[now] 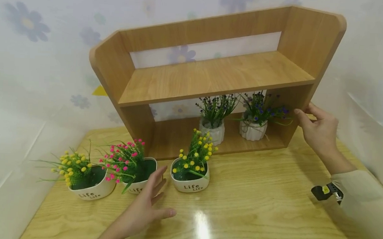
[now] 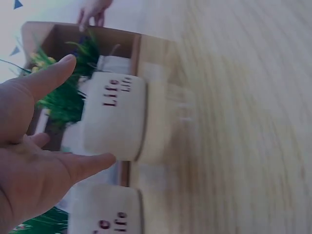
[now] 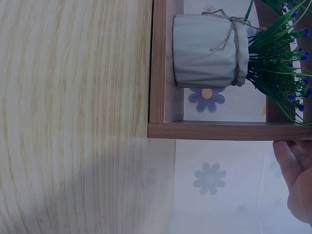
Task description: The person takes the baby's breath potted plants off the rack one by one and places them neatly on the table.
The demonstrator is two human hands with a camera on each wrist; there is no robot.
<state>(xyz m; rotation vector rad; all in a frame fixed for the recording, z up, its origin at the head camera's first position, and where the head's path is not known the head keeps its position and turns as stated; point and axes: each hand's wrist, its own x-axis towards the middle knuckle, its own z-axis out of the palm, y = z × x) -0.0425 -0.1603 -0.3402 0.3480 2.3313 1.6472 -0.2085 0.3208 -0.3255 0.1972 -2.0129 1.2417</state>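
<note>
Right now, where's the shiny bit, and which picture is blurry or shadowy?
Head view: a bright white glare streak on the table, at the bottom middle; left wrist view: blurry, with fuzzy lettering on the nearer whole Life pot and smeared wood grain; right wrist view: sharper, the twine-tied pot fairly crisp, with a soft gray shadow on the table at lower left.

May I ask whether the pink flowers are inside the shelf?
No, the pink flowers stand in a pot on the table, outside the shelf.
</note>
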